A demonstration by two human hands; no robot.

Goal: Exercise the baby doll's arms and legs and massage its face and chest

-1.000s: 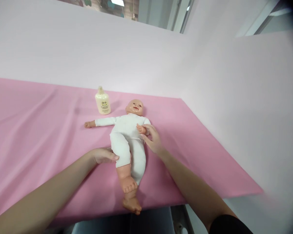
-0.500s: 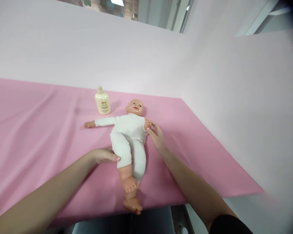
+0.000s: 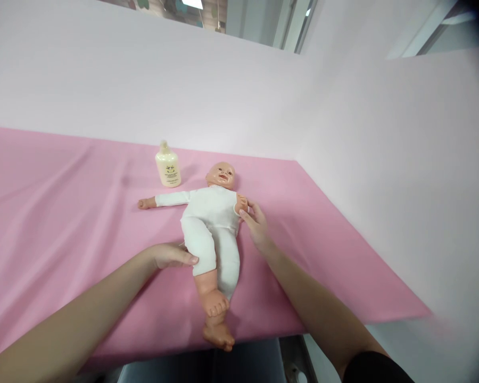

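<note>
The left hand [image 3: 171,256] lies flat on the pink cloth [image 3: 64,213], fingers together and stretched out, gripping nothing; its fingertips touch the outer side of the doll's [image 3: 211,221] near thigh. The right hand [image 3: 256,223] is loosely open beside the doll's far side, thumb and fingertips pinching lightly at the doll's small hand [image 3: 241,202], which is folded up against its shoulder; whether the fingers truly close on it cannot be told.

The doll lies on its back in a white suit, roughly in the middle of the cloth's right half, head toward the far edge and bare feet [image 3: 217,319] reaching the near edge. Its other arm stretches out flat toward the left. A cream bottle [image 3: 168,166] stands upright near the far edge, just beside the doll's head and apart from both hands.

Compared with a second ago, the doll's small hand has moved off its chest out to the shoulder, with the right hand following outward. The left hand has barely shifted.
</note>
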